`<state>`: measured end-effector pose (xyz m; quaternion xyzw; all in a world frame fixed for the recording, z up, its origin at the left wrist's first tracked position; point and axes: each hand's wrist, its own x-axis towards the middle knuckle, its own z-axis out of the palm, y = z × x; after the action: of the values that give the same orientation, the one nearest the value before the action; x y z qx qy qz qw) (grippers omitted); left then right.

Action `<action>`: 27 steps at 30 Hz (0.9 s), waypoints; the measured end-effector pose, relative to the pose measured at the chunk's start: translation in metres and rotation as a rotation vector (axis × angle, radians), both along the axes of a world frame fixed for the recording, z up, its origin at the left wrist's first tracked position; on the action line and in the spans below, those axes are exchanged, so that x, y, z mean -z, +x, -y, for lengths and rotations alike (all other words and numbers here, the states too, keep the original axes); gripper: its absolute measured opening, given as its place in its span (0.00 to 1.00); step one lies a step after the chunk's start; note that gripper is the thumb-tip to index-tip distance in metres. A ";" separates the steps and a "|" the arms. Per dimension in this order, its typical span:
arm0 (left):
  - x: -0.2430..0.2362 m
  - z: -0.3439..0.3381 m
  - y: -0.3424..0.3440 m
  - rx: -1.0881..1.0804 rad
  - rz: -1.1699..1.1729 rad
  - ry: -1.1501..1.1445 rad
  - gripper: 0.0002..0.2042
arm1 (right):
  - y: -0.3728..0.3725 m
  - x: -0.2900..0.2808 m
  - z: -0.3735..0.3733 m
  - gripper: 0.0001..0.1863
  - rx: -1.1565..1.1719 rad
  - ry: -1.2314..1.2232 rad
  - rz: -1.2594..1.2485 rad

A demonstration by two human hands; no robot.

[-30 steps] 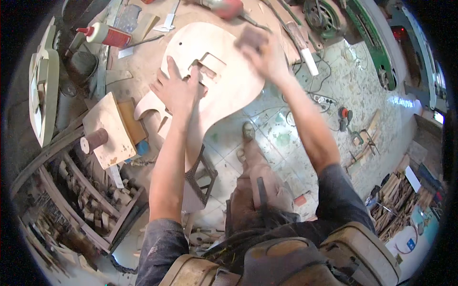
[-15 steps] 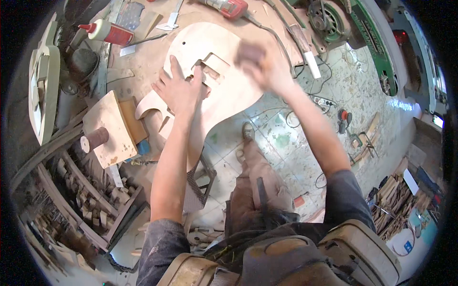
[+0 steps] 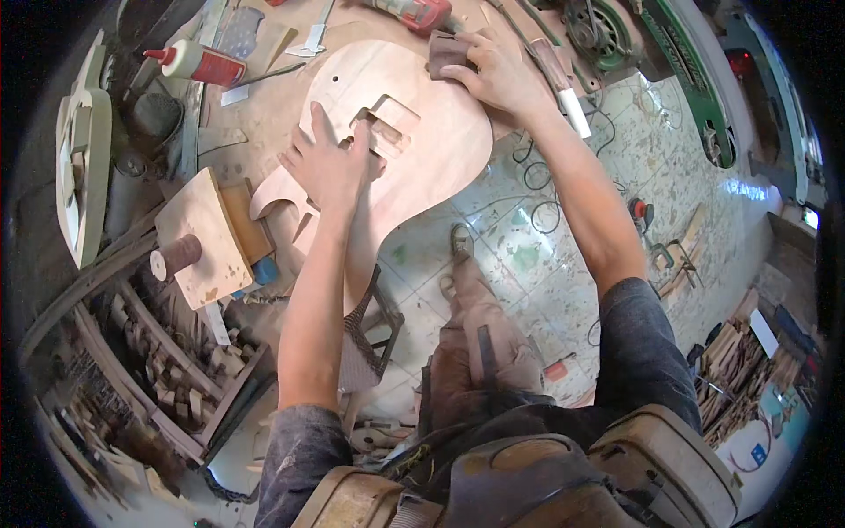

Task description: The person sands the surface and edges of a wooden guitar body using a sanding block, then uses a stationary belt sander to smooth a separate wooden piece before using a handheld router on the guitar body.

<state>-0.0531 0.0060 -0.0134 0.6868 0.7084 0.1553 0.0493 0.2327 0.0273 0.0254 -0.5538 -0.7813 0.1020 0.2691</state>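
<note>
In the head view, a pale wooden guitar body (image 3: 440, 150) is seen lying on the cluttered surface (image 3: 273, 104), its rounded end turned away from the person and its horned end set toward the lower left. The rectangular cutout (image 3: 392, 113) is left uncovered near its middle, and a small dark hole is seen toward the upper left of its face. The left hand (image 3: 330, 172) is laid on the guitar body beside the cutouts, its grip spread wide, with the fingers pointed up and to the left. By the right hand (image 3: 497, 75) a brown block (image 3: 447, 56) is held, its grip narrowed on the piece between thumb and fingers; the block is placed at the upper right edge of the guitar body, and whether the wood is touched by it cannot be told. Just beyond, a red power tool (image 3: 424, 13) is seen, partly cut off by the upper rim. To the left of the guitar body, a caliper (image 3: 313, 40) and a white bottle with a red cap (image 3: 198, 63) are laid down. Nearer the person on the left, a wooden board (image 3: 211, 251) is seen with a brown cylinder (image 3: 176, 257) attached or resting on it. Below, wood offcuts (image 3: 172, 378) are gathered in a rack, and at the far left another guitar body (image 3: 82, 167) is stood on edge.
</note>
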 end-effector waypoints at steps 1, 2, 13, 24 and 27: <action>0.000 -0.001 -0.003 -0.003 -0.003 -0.005 0.42 | -0.006 0.007 0.008 0.23 0.007 0.031 -0.032; 0.000 0.000 -0.003 -0.007 -0.014 -0.002 0.42 | -0.010 0.013 0.021 0.23 0.007 0.056 -0.062; 0.000 -0.001 -0.004 0.019 -0.037 -0.005 0.42 | -0.004 0.013 0.000 0.21 0.006 0.132 0.103; -0.002 0.000 0.000 0.019 -0.028 0.021 0.41 | -0.006 -0.013 -0.008 0.22 0.098 -0.066 -0.052; 0.000 0.001 -0.012 -0.017 -0.035 0.003 0.42 | -0.024 0.026 0.038 0.23 0.027 -0.017 -0.159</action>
<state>-0.0648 0.0049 -0.0138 0.6832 0.7148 0.1449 0.0345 0.2086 -0.0110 -0.0004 -0.5568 -0.7490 0.1485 0.3269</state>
